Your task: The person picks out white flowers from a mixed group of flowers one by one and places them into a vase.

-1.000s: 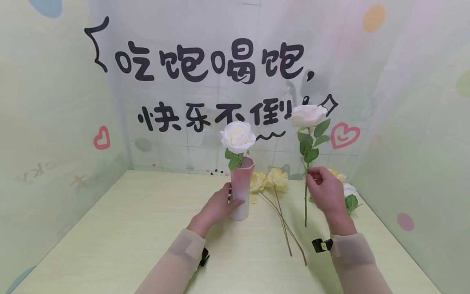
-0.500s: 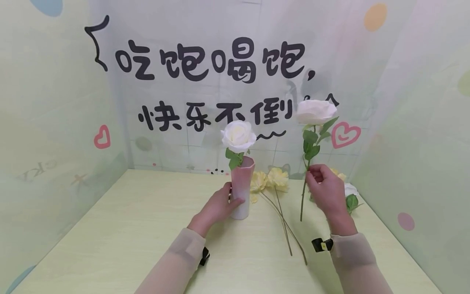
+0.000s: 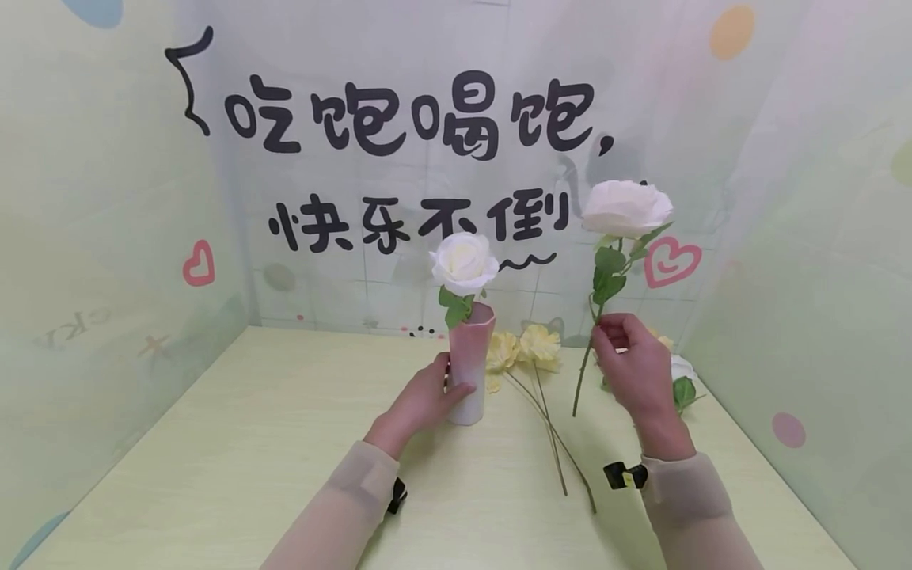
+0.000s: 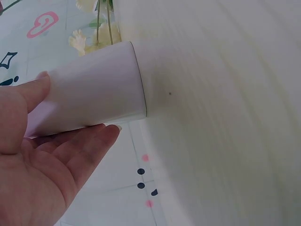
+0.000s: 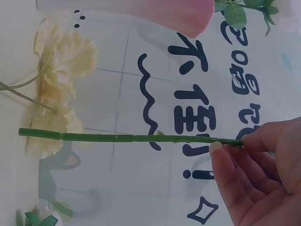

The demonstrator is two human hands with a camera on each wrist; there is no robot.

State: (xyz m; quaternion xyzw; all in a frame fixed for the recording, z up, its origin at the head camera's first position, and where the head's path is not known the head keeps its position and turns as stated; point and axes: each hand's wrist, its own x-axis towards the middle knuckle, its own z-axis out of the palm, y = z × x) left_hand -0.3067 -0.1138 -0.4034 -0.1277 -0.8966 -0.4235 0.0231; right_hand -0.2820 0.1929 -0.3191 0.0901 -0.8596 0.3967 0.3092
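Near the middle of the head view, a pink-and-white vase (image 3: 468, 368) stands upright on the bench (image 3: 207, 451), grasped low down by the left hand (image 3: 420, 400), thumb on one side and fingers on the other. One white rose (image 3: 465, 264) is already in it, its bloom and a few leaves showing above the rim.

Right of centre, the right hand (image 3: 634, 368) pinches the stem of a second rose (image 3: 609, 273), pale and leafy, between thumb and fingertips. This rose leans, bloom up to the right and stem end down to the left, well apart from the vase; the stem end seems clear of the bench.

As far as can be judged, only one flower is placed. Still outside the vase are the held rose, two yellow flowers (image 3: 539, 346) lying with crossed stems just right of the vase, and another white flower (image 3: 682, 368) at the right, partly hidden, with a bit of yellow beside it.
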